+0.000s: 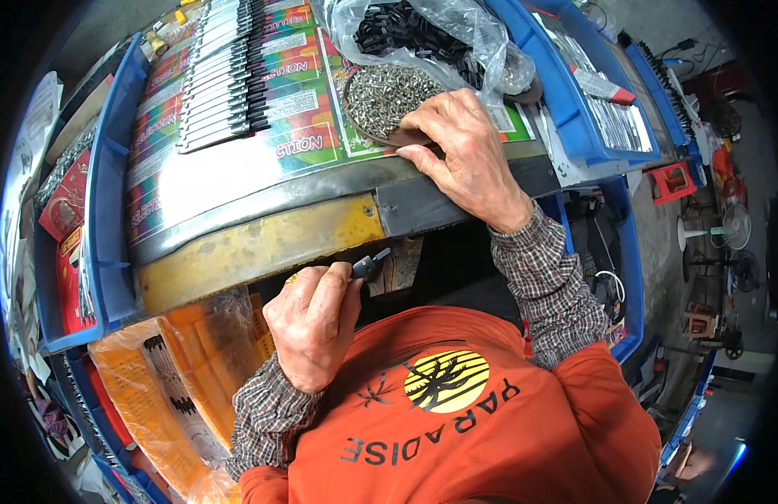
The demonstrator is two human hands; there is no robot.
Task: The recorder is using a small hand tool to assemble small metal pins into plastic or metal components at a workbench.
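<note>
My left hand point(315, 321) is closed around a small tool with a black and metal tip point(369, 266), held just below the table's front edge. My right hand point(467, 149) reaches onto the table and rests fingers-down at the near rim of a round brown dish point(403, 138) heaped with small silver screws point(390, 95). What the right fingertips pinch is hidden. A row of finished metal tools with black handles point(223, 71) lies on the table to the left of the dish.
A clear plastic bag of black parts point(422, 34) sits behind the dish. Blue bins point(112, 193) flank the table on the left and right point(573, 109). An orange plastic-wrapped box point(179, 370) stands at lower left. Fans and stools are on the floor at right.
</note>
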